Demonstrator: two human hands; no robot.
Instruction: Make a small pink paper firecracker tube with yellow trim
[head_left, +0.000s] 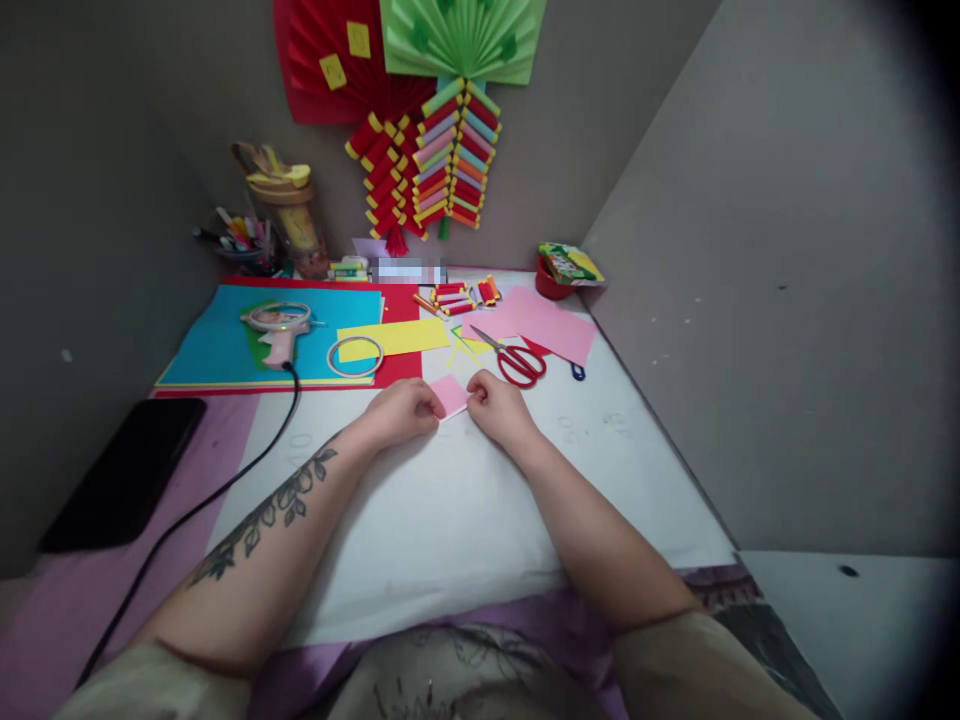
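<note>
Between my two hands lies a small piece of pink paper (450, 394), its near edge showing a pale strip. My left hand (407, 410) pinches its left side, fingers curled. On the opposite side my right hand (495, 405) grips the right edge with closed fingers. Just beyond the right hand rest red-handled scissors (521, 364), blades pointing away to the left. Thin yellow paper strips (463, 350) lie beside the blades. Past the left hand are a yellow paper sheet (412, 338) and a roll of tape (331, 358).
A pink glue gun (281, 345) with a black cord sits on blue sheets (202, 335) at left. Larger pink paper (559, 325) and several small paper rolls (457, 298) lie at the back. A black tablet-like slab (127, 475) is at far left. Paper firecracker decorations (454, 150) hang behind.
</note>
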